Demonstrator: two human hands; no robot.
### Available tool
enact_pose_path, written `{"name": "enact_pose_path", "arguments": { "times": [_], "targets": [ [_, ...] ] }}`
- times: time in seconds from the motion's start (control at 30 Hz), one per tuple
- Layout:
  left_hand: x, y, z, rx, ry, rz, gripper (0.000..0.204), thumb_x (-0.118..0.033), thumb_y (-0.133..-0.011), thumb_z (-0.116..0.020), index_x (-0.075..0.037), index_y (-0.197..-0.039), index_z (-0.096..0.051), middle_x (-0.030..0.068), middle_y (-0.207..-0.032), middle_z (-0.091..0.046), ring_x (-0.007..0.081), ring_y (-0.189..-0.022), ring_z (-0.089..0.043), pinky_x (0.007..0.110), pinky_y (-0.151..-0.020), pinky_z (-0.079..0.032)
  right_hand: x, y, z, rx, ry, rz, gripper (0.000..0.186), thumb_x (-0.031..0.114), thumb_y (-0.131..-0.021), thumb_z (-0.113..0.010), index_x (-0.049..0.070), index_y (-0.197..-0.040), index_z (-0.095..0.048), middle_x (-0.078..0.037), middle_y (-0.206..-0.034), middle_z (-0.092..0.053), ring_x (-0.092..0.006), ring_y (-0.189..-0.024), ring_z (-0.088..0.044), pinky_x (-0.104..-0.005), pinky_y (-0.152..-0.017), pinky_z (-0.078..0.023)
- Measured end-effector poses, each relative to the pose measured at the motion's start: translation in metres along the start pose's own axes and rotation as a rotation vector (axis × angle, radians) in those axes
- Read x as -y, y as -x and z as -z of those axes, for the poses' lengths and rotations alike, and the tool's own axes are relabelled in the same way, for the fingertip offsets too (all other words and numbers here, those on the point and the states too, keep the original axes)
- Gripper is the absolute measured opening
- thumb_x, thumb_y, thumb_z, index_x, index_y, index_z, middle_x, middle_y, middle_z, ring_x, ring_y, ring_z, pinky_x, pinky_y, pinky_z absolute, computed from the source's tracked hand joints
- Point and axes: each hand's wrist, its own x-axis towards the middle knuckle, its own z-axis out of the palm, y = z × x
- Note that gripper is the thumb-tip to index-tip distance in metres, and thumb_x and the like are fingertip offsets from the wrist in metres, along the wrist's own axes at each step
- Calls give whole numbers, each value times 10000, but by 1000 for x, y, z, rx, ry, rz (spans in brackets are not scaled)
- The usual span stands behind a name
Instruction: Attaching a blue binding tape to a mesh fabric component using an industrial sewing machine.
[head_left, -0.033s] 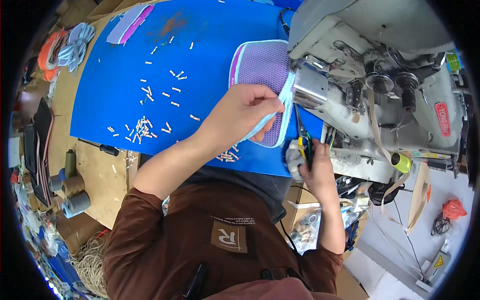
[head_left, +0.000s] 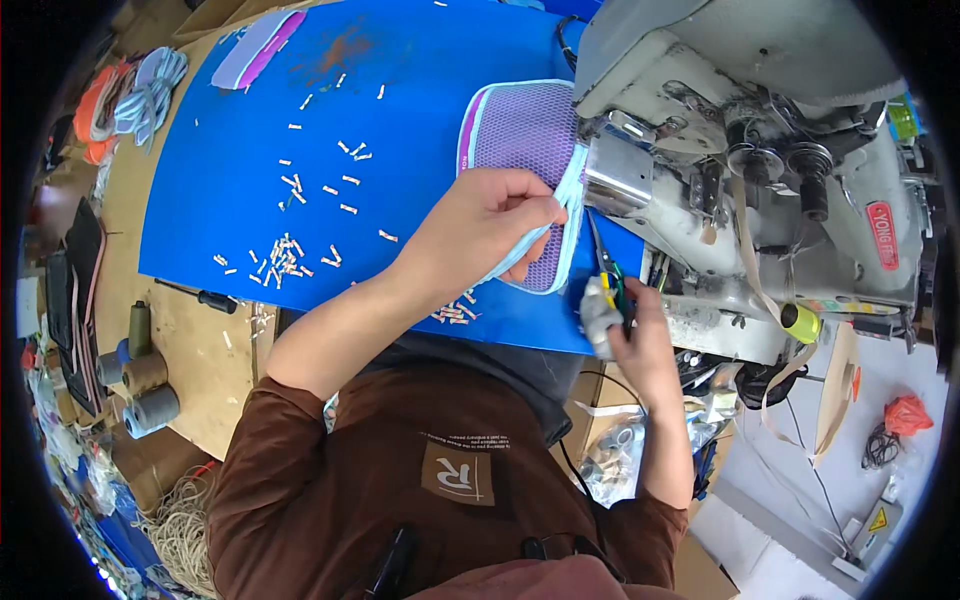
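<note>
A purple mesh piece (head_left: 520, 130) with light blue edging lies on the blue board, its right side against the sewing machine's metal arm. My left hand (head_left: 500, 215) pinches the folded light blue binding strip (head_left: 567, 205) along the mesh's right side, thumb and fingers closed. Lower right, my right hand (head_left: 648, 325) is closed around thread snips (head_left: 600, 248) with yellow and green handles. Their narrow blades point up toward the machine arm. A grey-white wad (head_left: 598, 322) sits by the handles at my fingers; whether it is fixed to the snips I cannot tell.
The sewing machine (head_left: 840, 200) fills the right side, a beige tape (head_left: 752, 260) hanging from it. Several small labels (head_left: 285, 262) lie scattered on the blue board (head_left: 220, 200). A purple-grey strip piece (head_left: 258, 50), a screwdriver (head_left: 215, 300) and thread spools (head_left: 155, 408) are at the left.
My right hand has shifted slightly to the right with the snips, and the grey-white wad has moved with it. My left hand and the mesh piece stay in place.
</note>
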Motion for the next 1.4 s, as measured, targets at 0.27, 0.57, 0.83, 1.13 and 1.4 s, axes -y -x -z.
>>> {"name": "enact_pose_path", "arguments": {
  "times": [0.27,0.57,0.83,1.13,1.4],
  "targets": [
    [9,2,-4,30,84,-49,192,-178,-1004,-571,-10,-959,-652,25,-726,-616,84,-580,-569,236,-506,-443,46,6,91,360,-830,-254,428,197,-713,-875,72,-955,-545,10,-858,-578,-88,-782,-543,-237,-713,-441],
    [7,6,-1,-19,123,-10,197,-192,-1015,-591,-15,-985,-672,9,-754,-627,53,-594,-528,202,-517,-385,61,-39,114,587,-597,-240,579,531,-779,-795,53,-911,-494,21,-740,-512,-32,-512,-465,-187,-414,-372],
    [3,10,3,31,42,8,210,-218,-1000,-624,-20,-979,-691,20,-770,-658,61,-594,-530,204,-527,-391,69,-62,115,624,-494,-22,400,266,-815,-848,55,-864,-512,13,-763,-545,-61,-696,-534,-249,-560,-455],
    [-4,18,17,62,5,100,213,-213,-987,-655,-11,-933,-693,15,-722,-630,52,-561,-491,202,-494,-353,70,-41,82,300,-297,42,384,110,-786,-817,60,-727,-442,-48,-598,-411,-99,-587,-383,-293,-524,-334],
    [-18,-3,6,-23,-193,-28,274,-300,-971,-673,-31,-921,-678,-11,-708,-629,20,-583,-455,206,-508,-340,65,31,12,303,-1490,-203,622,554,-894,-688,-10,-1106,-536,-102,-767,-568,-170,-520,-552,-280,-437,-500]
  ]
}}
